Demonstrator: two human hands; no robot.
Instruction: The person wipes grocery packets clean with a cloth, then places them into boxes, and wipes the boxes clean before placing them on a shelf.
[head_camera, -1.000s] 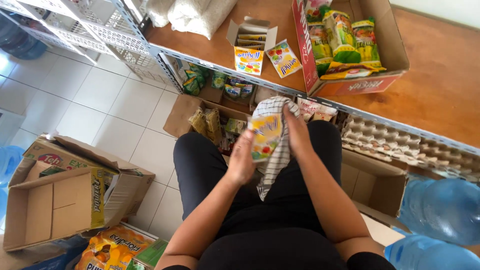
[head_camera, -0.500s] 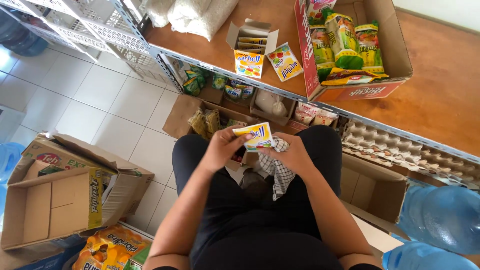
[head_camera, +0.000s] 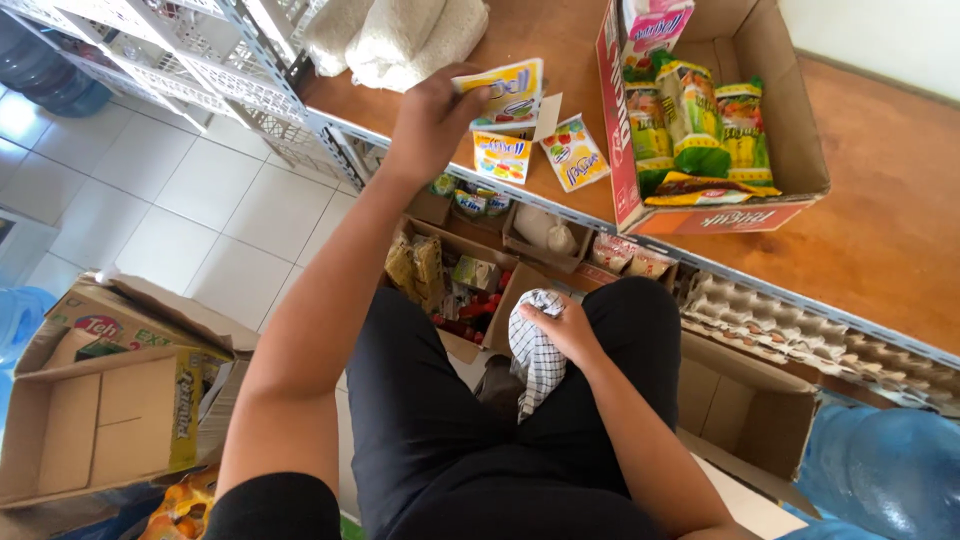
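Observation:
My left hand (head_camera: 432, 115) is stretched out over the wooden shelf top (head_camera: 880, 220) and grips a small yellow sachet packet (head_camera: 505, 92). It hangs just above an open small display box (head_camera: 505, 155) of the same packets. Another loose packet (head_camera: 574, 153) lies flat beside that box. My right hand (head_camera: 570, 328) rests on my lap near my knee, closed on a white checked cloth (head_camera: 535, 358) that drapes down between my legs.
A large open carton (head_camera: 790, 140) of green and yellow snack packs stands on the shelf top at the right. White sacks (head_camera: 400, 35) lie at the back. Lower shelf boxes (head_camera: 450, 270) hold small goods; egg trays (head_camera: 790, 325) sit to the right. Open cartons (head_camera: 100, 400) and blue water bottles (head_camera: 880, 470) stand on the floor.
My left hand has carried the yellow packet from in front of my lap up to the shelf top. My right hand let go of it and stayed on my lap with the cloth.

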